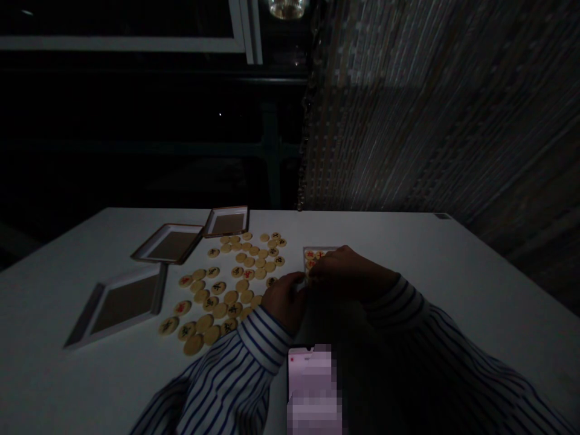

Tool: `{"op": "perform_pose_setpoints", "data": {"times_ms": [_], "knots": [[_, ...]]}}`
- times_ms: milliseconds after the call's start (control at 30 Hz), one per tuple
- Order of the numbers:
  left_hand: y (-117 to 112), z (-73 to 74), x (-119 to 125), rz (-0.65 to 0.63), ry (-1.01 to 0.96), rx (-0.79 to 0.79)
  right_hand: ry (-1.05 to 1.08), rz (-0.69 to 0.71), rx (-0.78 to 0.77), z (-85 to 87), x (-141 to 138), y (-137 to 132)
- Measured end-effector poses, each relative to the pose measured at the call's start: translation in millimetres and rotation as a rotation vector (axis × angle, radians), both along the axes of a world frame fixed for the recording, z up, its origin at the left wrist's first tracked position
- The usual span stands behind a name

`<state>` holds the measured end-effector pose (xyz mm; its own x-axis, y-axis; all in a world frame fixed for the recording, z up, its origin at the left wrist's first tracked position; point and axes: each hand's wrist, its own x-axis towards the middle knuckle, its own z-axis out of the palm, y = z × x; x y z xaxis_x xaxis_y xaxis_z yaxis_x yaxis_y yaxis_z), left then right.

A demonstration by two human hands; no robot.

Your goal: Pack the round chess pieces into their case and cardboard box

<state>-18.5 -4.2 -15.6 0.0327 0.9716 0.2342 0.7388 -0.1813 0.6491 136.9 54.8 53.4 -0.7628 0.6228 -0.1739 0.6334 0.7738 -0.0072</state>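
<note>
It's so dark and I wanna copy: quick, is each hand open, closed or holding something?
Left hand: curled beside the box; its grip cannot be told.
Right hand: curled over the box; its grip is hidden too.

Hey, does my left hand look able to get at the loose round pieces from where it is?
Likely yes: the loose round pieces lie just to the left of the left hand, with nothing visible between.

A white table [453, 266] is dimly lit, the background left in deep gloom. A glowing phone [299, 373] is partly pixelated.
</note>
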Motion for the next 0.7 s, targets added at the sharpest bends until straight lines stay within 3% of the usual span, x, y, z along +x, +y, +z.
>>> {"op": "perform_pose_setpoints", "data": {"times_ms": [367, 700], "knots": [[-1, 5.4, 0, 0.052, -0.033, 0.015, 0.044, -0.051, 0.146, 22.4, 5, -4], [3, 12.2, -9, 0.148, -0.222, 0.112, 0.178, -0.05, 0.263, 38.9, 7, -14]]}}
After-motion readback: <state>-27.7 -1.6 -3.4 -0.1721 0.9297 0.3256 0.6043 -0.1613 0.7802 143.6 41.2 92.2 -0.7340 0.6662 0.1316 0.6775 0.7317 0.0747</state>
